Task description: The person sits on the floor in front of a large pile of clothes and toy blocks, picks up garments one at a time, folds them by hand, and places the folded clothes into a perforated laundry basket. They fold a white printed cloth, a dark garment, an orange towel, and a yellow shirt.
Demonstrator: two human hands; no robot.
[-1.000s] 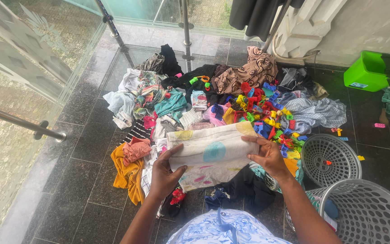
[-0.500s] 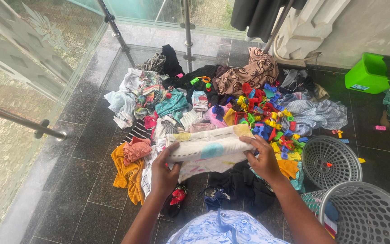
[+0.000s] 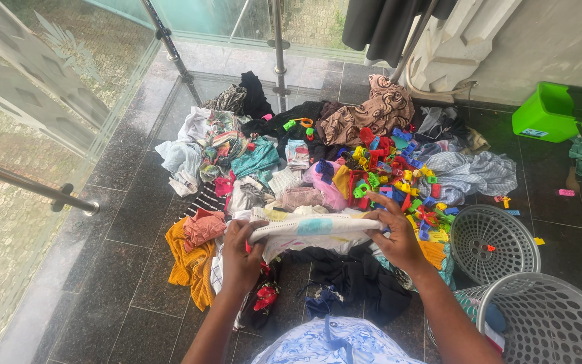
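Head view, looking down on a dark tiled floor (image 3: 122, 269): both hands hold one folded white cloth (image 3: 311, 229) with pale yellow and blue patches, stretched level between them above the heap of laundry (image 3: 257, 162). The left hand (image 3: 242, 253) has its fingers (image 3: 237, 229) clamped on the cloth's left end; the right hand (image 3: 395, 236) has its fingers (image 3: 380, 219) closed over the right end. Just beyond the cloth lies a scatter of coloured clothes pegs (image 3: 392, 175) on top of the clothes. Near the floor's right edge sit two grey slotted baskets. The smaller basket (image 3: 494, 243) holds only one or two small pegs at its bottom. The larger basket (image 3: 547, 317), at the lower right corner, touches the smaller one; something blue shows through its wall, though I cannot tell what. A green bucket (image 3: 550, 111) stands by the far right wall.
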